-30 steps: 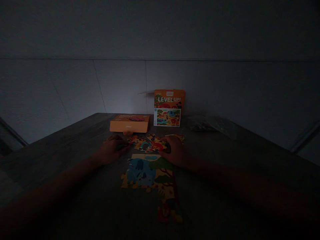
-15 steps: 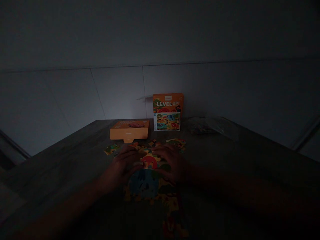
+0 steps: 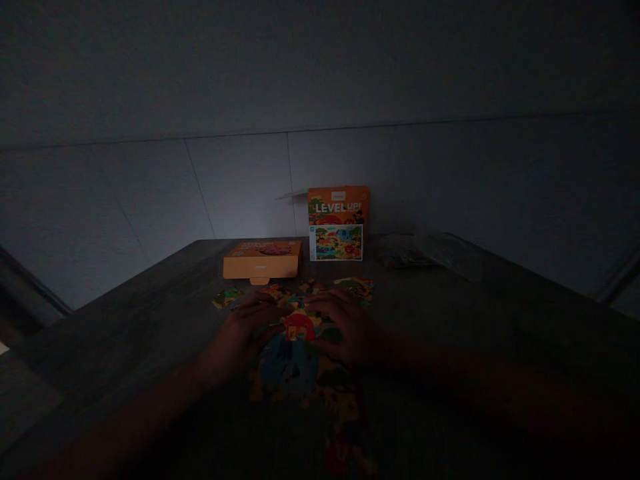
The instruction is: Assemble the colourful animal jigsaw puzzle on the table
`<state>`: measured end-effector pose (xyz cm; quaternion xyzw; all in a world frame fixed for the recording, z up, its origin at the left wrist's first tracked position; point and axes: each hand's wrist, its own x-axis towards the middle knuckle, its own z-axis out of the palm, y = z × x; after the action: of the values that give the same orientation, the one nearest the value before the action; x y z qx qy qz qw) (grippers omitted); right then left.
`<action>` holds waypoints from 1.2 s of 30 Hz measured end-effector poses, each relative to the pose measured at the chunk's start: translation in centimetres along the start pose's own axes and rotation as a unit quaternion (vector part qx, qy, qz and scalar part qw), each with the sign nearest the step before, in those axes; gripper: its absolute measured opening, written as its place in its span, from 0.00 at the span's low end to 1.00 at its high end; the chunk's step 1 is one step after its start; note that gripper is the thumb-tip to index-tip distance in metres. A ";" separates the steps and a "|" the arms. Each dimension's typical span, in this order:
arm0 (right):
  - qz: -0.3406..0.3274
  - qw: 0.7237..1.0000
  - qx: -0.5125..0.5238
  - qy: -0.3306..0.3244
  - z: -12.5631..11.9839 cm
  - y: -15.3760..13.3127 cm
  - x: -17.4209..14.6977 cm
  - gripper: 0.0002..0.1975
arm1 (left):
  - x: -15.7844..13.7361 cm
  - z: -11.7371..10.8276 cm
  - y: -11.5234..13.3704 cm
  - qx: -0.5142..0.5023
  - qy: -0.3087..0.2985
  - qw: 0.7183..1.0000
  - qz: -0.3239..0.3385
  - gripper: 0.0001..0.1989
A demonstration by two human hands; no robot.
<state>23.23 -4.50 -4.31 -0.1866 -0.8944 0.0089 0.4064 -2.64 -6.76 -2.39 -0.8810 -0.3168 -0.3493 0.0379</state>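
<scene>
Puzzle (image 3: 290,373) central, I see: free tabletop (image 3: 235,440), 7 o'clock; obstacles: orange box (image 3: 263,260), 11; LEVEL UP! box (image 3: 339,208), 1; plastic bag (image 3: 433,255), 2.

The dim head view looks forward and down over the table (image 3: 160,313) toward a wall (image 3: 240,180), seemingly from nearby.

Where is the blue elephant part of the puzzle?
In the head view, the blue elephant part lies low, slightly left of centre, just below the red lion part between the left hand and right hand.
</scene>
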 end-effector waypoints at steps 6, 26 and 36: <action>-0.001 1.000 -0.020 -0.010 0.0 0.0 0.0 0.25 | 0.0 0.1 -0.2 -0.006 -0.011 1.000 -0.010 0.09; 0.003 1.000 -0.021 -0.005 0.0 0.0 -0.1 0.25 | 0.0 0.4 -0.3 -0.050 -0.017 0.998 -0.037 0.06; -0.024 0.998 -0.056 -0.035 0.3 -0.2 -0.2 0.25 | -0.1 -0.3 -1.2 -0.034 -0.074 0.997 0.005 0.06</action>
<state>23.06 -4.72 -4.57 -0.1876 -0.9115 -0.0443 0.3634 -3.59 -5.94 -2.38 -0.9070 -0.3019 -0.2932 -0.0137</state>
